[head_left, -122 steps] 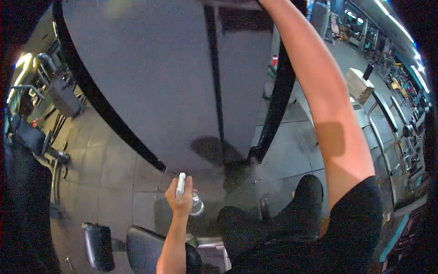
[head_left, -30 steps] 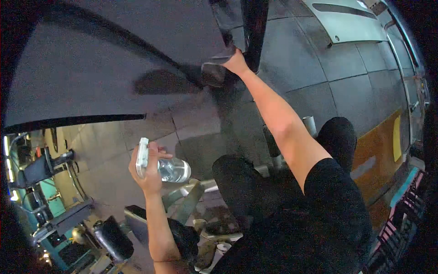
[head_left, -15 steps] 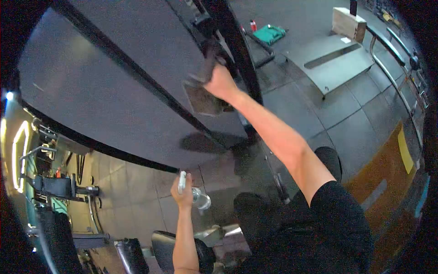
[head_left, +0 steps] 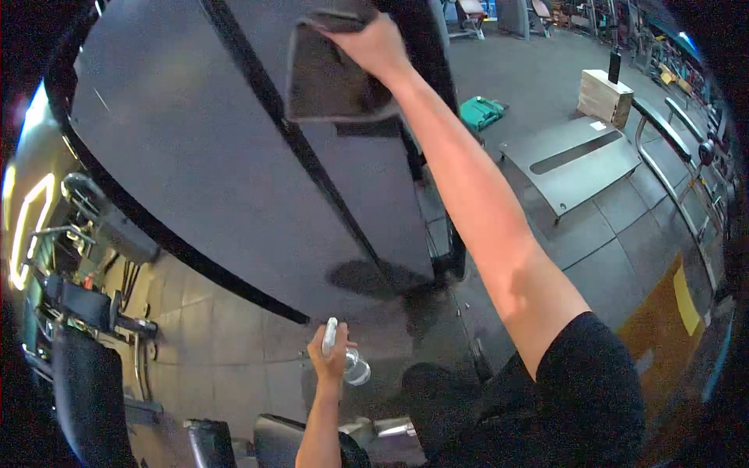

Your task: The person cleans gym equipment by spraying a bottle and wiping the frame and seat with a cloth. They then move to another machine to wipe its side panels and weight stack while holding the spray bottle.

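Observation:
Low in the view, my left hand (head_left: 324, 363) is closed around the neck of a spray bottle (head_left: 357, 369) with a white head and a clear body. My right hand (head_left: 374, 45) reaches far forward and grips a dark cloth (head_left: 324, 82) by its upper edge. The cloth hangs spread out against a large dark grey panel (head_left: 179, 148) with black strips and a black curved edge. Part of the right hand's grip is hidden by the cloth.
A grey metal platform (head_left: 573, 191) with a dark slot stands on the tiled floor at right, beside a wooden box (head_left: 605, 97). A green case (head_left: 481, 113) lies beyond my right arm. Padded gym equipment (head_left: 90, 390) stands at left, and metal rails at far right.
My right hand has moved up and away along the panel, and the cloth now shows more spread out. The camera view has shifted. My left hand keeps hold of the spray bottle.

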Action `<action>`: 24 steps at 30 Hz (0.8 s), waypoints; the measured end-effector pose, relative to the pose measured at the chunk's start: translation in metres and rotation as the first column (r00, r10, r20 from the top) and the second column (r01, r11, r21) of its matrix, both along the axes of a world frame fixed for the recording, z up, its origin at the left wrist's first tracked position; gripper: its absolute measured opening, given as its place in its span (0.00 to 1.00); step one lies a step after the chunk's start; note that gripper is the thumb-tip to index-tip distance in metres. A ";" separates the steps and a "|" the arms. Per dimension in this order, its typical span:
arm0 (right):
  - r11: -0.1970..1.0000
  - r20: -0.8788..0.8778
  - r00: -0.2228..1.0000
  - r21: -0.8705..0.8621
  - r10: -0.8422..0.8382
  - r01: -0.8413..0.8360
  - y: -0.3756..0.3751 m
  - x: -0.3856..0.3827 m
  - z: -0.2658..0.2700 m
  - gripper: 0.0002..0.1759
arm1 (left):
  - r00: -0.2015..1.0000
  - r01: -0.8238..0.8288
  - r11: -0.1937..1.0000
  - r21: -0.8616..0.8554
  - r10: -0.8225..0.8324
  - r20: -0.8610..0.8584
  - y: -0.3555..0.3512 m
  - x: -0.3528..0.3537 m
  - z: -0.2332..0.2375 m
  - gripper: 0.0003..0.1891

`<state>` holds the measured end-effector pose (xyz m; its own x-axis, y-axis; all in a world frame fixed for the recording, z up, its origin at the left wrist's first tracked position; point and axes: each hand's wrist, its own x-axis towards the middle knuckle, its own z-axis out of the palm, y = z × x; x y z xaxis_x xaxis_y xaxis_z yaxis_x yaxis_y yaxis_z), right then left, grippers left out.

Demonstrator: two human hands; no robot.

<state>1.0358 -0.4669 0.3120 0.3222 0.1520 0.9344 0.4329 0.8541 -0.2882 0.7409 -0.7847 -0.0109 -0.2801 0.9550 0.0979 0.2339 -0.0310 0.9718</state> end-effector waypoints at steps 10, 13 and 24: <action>0.902 0.045 0.998 -0.432 0.034 -0.011 -0.059 -0.030 -0.467 0.19 | 0.996 0.053 0.993 -0.104 -0.059 -0.061 -0.002 0.001 0.001 0.13; 0.774 0.162 0.979 -0.634 0.127 0.004 -0.085 -0.026 -0.562 0.20 | 0.991 0.030 0.994 -0.104 -0.043 -0.125 -0.003 -0.003 -0.002 0.12; 0.844 0.378 0.885 -0.347 -0.273 0.409 -0.084 -0.045 -0.424 0.33 | 0.991 -0.002 0.999 -0.046 -0.004 -0.132 0.000 -0.007 -0.010 0.13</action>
<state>0.9912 -0.5511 -0.1119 0.1376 0.4721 0.8707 0.7968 0.4694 -0.3804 0.7340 -0.7849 -0.0205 -0.2667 0.9596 0.0901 0.3603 0.0126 0.9328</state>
